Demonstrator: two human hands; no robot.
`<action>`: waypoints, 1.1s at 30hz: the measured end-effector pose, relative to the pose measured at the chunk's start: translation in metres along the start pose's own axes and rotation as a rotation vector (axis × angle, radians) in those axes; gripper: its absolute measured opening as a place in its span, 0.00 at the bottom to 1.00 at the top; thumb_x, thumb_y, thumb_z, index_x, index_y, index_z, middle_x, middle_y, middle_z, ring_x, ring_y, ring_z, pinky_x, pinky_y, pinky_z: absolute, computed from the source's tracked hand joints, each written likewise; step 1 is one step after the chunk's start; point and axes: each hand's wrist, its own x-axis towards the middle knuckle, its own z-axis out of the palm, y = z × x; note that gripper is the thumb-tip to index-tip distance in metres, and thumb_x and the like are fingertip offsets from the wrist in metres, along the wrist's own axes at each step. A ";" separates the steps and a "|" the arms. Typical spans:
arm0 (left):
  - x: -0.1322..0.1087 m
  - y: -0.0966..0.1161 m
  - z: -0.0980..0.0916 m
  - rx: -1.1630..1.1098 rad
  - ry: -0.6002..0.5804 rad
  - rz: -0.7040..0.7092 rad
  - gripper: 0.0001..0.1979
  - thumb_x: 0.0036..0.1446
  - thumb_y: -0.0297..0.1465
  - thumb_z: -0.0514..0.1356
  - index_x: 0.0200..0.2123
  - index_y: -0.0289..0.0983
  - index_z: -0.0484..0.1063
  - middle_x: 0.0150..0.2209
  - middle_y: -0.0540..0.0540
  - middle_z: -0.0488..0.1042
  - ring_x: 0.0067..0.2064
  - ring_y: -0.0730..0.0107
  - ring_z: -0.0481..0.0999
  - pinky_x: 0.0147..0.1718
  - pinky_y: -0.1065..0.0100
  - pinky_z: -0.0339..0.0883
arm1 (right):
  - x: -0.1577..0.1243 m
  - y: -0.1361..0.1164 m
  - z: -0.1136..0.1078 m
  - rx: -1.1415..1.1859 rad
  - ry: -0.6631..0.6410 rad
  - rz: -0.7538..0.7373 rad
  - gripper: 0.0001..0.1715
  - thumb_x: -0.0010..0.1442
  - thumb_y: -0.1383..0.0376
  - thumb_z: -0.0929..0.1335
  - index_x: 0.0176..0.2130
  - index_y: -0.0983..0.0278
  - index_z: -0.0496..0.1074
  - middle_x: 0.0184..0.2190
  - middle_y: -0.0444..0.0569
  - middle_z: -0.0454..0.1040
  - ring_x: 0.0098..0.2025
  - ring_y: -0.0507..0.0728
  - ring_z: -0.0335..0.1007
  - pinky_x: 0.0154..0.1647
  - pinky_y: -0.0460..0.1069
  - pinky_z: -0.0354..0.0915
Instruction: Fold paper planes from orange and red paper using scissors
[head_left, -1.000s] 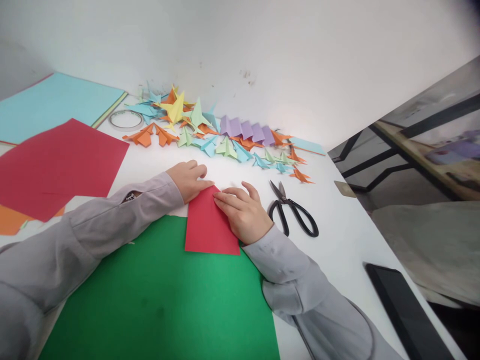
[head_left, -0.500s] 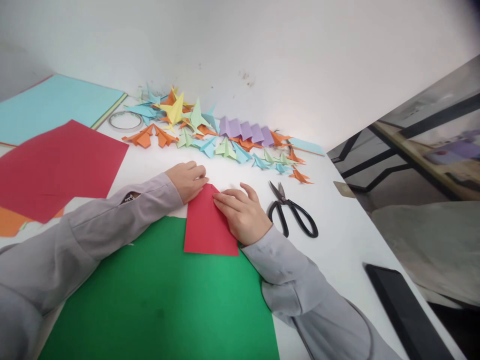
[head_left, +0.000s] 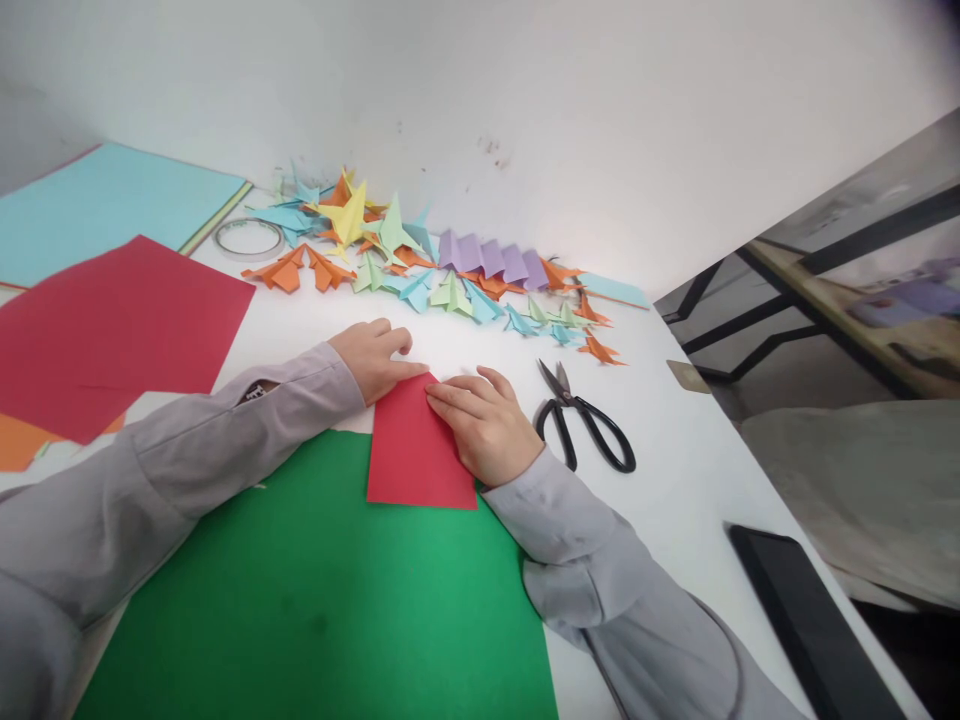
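Note:
A small red paper (head_left: 420,450) with a pointed far end lies partly over a large green sheet (head_left: 330,600). My left hand (head_left: 375,360) is at the paper's far left edge, its thumb stretched along the tip and its other fingers curled. On the right edge, near the tip, my right hand (head_left: 491,425) presses with its fingertips, the fingers mostly straight. Both hands pin the paper flat against the table between them.
Black-handled scissors (head_left: 585,410) lie right of my right hand. Folded paper figures (head_left: 450,290) line the wall. Tape roll (head_left: 250,238), large red sheet (head_left: 127,320) and blue sheets (head_left: 120,205) are at left. A black phone-like object (head_left: 802,610) lies at right.
My left thumb has stretched out to the right along the paper's tip, while the fingers stay curled above it. My right hand has barely moved.

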 end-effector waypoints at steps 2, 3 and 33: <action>0.000 0.000 0.001 0.003 -0.002 -0.004 0.17 0.59 0.29 0.50 0.48 0.46 0.71 0.42 0.42 0.70 0.35 0.65 0.64 0.32 0.65 0.60 | 0.000 0.000 0.000 0.005 0.000 0.001 0.16 0.60 0.74 0.61 0.42 0.64 0.74 0.44 0.47 0.77 0.45 0.57 0.69 0.55 0.58 0.54; 0.000 0.000 0.001 0.004 -0.003 -0.006 0.17 0.59 0.29 0.50 0.48 0.47 0.71 0.42 0.42 0.70 0.35 0.65 0.64 0.32 0.65 0.60 | 0.000 0.000 0.000 0.008 -0.002 0.000 0.15 0.60 0.74 0.61 0.42 0.64 0.74 0.44 0.47 0.77 0.45 0.57 0.69 0.55 0.58 0.54; 0.001 0.003 -0.003 -0.011 0.023 -0.021 0.13 0.59 0.28 0.51 0.45 0.38 0.72 0.41 0.40 0.70 0.35 0.65 0.65 0.32 0.64 0.61 | 0.003 -0.001 -0.003 -0.001 -0.017 -0.029 0.15 0.62 0.74 0.60 0.42 0.67 0.74 0.44 0.50 0.77 0.44 0.58 0.68 0.46 0.54 0.59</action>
